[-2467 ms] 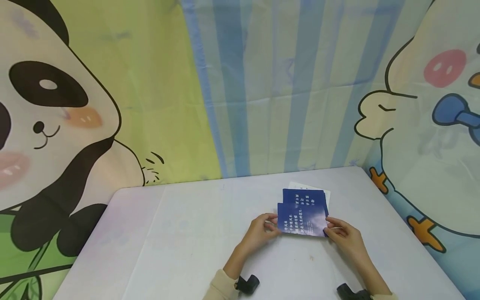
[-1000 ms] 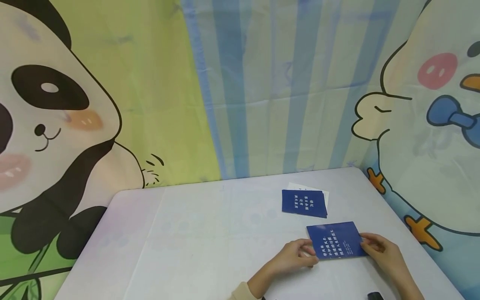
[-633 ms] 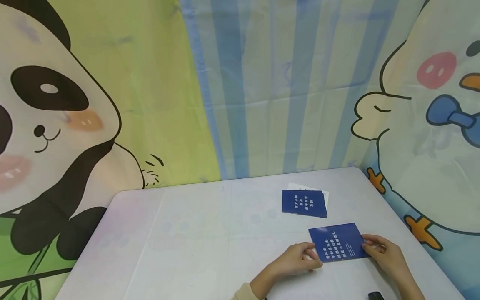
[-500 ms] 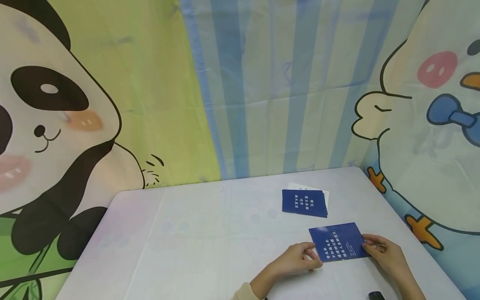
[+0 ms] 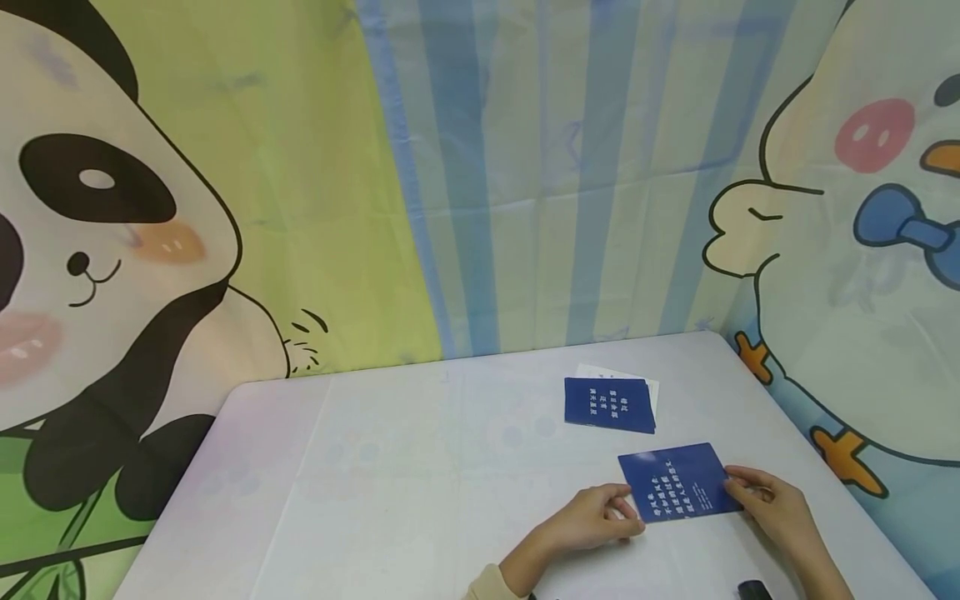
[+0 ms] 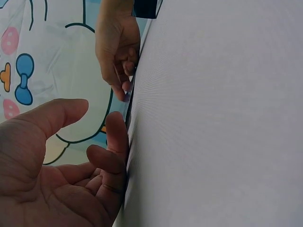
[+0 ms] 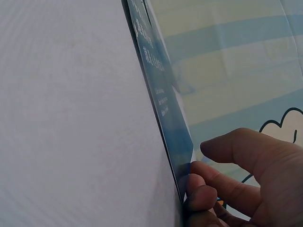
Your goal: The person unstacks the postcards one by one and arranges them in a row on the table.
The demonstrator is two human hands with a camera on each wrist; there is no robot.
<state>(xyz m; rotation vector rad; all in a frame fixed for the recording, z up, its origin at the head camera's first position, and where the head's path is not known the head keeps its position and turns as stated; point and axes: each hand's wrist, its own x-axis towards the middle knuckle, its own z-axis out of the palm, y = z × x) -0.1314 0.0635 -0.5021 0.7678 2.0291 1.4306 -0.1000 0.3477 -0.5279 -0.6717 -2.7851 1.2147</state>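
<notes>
One bare left hand (image 5: 592,521) and one bare right hand (image 5: 780,510) lie at opposite ends of a dark-blue, rectangular printed card (image 5: 660,467), which occupies the near right part of a white-covered table (image 5: 390,467). The card bears lines of white characters, with finer print toward its right end, and is slightly turned relative to the table's far edge. Left hand: fingers loosely bent, thumb well apart from them, fingertips at the card's left edge; whether they press on it cannot be told. Right hand: fingers bent, their tips touching the card's right edge; the right wrist view shows the thumb raised and apart from the fingers, so that the card is not pinched. Both wrist views show the card nearly edge-on.

Beyond the card, and apart from it, rests a small stack of dark-blue cards (image 5: 581,400) with white characters; a white sheet (image 5: 600,373) projects from beneath its far and right edges. A beige sleeve (image 5: 491,585) covers the left forearm, and a black device (image 5: 753,591) shows beside the right wrist. Behind the table hangs a fabric backdrop (image 5: 300,167), yellow-green at left and striped in blue and cream at centre, printed with a panda (image 5: 82,250) and a white bird (image 5: 885,350) wearing a blue bow tie (image 5: 926,233).
</notes>
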